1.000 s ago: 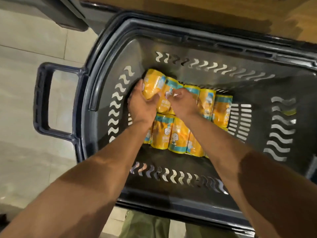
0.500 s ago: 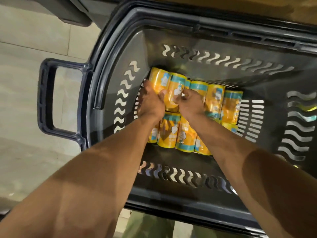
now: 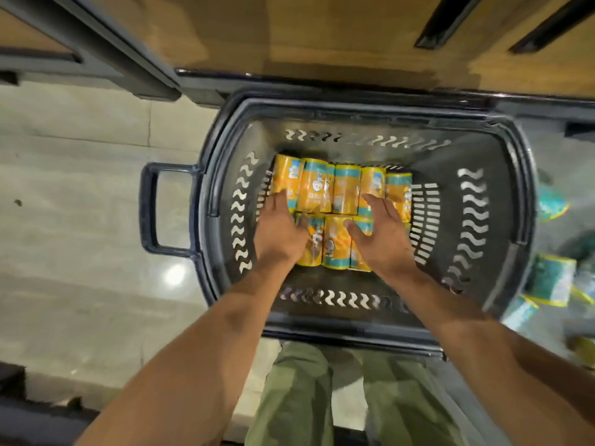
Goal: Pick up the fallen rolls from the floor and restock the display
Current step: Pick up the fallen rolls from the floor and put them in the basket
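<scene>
- The pale tiled floor [image 3: 80, 220] fills the left side, with a bright glare spot on it.
- The dark basket's loop handle [image 3: 148, 210] sticks out to the left, over the tiles.
- The basket [image 3: 515, 188] sits below me, its far rim against the base of a wooden display unit [image 3: 322, 37].
- The yellow rolls [image 3: 346, 188] with teal bands lie on their sides on the basket's bottom in two rows, packed side by side. I count five in the back row. My hands cover part of the front row.
- My left hand [image 3: 280, 230] is flat, fingers straight, gripping nothing. Its fingertips reach the leftmost back roll.
- My right hand [image 3: 383, 239] is spread and relaxed over the right end of both rows, holding nothing. I cannot tell if it presses on them.
- My green trousers [image 3: 296, 397] show beneath the near rim.
- Blurred teal and yellow packs [image 3: 552, 281] lie on the floor just right of the basket.
</scene>
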{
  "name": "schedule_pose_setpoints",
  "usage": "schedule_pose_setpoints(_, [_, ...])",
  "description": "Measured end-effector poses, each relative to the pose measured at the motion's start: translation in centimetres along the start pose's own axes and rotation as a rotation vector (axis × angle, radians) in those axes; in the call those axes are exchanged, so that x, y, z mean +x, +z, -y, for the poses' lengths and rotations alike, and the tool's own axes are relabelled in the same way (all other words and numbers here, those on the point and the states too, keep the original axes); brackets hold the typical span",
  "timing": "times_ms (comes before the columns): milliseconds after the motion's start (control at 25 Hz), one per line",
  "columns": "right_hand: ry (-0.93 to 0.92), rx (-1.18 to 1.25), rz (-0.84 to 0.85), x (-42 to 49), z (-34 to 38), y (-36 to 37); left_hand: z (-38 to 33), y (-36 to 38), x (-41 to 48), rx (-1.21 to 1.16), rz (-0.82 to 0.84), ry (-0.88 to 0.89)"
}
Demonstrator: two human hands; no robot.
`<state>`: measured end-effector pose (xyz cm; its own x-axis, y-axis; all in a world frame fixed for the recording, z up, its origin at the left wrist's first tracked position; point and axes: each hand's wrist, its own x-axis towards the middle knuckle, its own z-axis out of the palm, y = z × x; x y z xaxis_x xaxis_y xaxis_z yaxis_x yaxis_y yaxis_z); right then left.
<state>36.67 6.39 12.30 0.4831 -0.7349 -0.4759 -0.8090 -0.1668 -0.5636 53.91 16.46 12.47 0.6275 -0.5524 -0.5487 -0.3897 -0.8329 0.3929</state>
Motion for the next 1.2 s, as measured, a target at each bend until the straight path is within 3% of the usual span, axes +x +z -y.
schedule_pose_setpoints(120, [-0.044,-0.154,-0.029,-6.2,2.9,-3.8,-2.4,-4.2,-6.5,0.116,0.010,0.237])
schedule_pose_setpoints(280, [0.043,-0.336,-0.068,-17.1,7.1,-12.7,-7.8,-13.5,-15.8,0.300,0.028,0.456])
schedule_pose_setpoints(560, [0.360,-0.153,-0.311,-37.6,11.2,-28.1,-17.7,-24.9,-30.7,0.455,0.127,0.703])
schedule_pose_setpoints(880, [0.656,-0.014,-0.515,-54.2,0.6,-39.2,-33.4,-20.2,-46.1,0.457,0.206,0.964])
schedule_pose_setpoints(1200, [0.782,0.112,-0.603,-60.8,-13.7,-49.6,-48.7,-9.9,-57.1,0.538,0.253,1.066])
